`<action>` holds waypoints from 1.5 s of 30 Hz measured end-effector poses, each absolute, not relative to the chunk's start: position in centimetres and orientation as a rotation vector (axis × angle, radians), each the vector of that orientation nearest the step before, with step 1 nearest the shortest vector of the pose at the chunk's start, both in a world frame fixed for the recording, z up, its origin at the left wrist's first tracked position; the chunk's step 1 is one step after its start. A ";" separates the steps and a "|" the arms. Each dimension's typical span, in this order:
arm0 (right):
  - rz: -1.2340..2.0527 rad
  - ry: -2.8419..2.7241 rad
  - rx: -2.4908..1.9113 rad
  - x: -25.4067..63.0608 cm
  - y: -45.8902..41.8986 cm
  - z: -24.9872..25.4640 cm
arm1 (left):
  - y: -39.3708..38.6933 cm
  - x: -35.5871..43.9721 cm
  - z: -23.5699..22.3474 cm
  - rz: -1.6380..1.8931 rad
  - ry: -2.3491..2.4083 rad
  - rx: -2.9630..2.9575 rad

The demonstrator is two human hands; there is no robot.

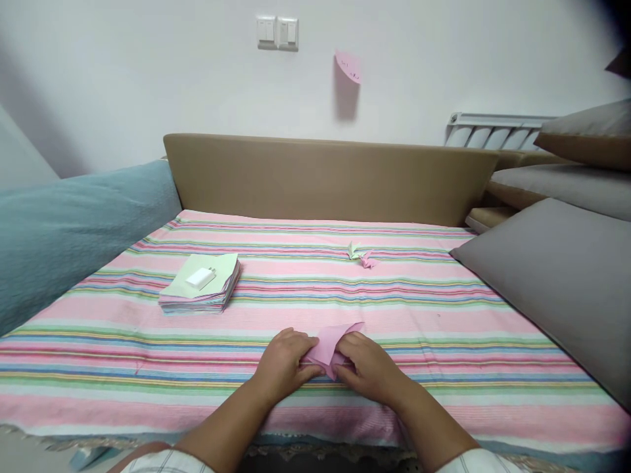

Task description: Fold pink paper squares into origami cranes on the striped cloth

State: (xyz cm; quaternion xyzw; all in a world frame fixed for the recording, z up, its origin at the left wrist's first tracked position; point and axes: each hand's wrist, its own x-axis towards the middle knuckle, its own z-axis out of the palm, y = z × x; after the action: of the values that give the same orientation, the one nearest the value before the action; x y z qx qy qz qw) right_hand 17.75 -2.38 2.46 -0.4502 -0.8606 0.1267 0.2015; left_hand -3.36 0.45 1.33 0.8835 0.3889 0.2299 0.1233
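Observation:
A partly folded sheet of pink paper [329, 343] is between my two hands, low over the striped cloth [276, 315]. My left hand [288, 361] pinches its left side, thumb below and fingers above. On the other side, my right hand [367, 364] grips the paper, its fingertips tucked behind a raised flap. Some folds are hidden by my fingers. Farther back lie two small folded paper birds, a pale green one [353, 251] and a pink one [367, 261], close together.
To the left, a stack of coloured paper [197, 303] carries a white charger plug [201, 278]. Grey cushions [562, 276] pile up at the right. A brown backrest [320, 177] closes off the far side, and a blue-covered armrest [83, 230] the left. A pink note [348, 67] hangs on the wall.

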 end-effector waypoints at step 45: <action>1.134 -1.464 -1.260 17.7 0.3 0.4 | 0.9 -2.9 1.0 0.748 1.286 2.433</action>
State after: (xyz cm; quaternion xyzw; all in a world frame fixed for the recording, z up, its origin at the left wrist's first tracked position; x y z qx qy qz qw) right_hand 17.69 0.29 0.41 -0.5063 -0.5883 0.4556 0.4359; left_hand -2.92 0.85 1.03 0.8443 0.4462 0.2594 0.1442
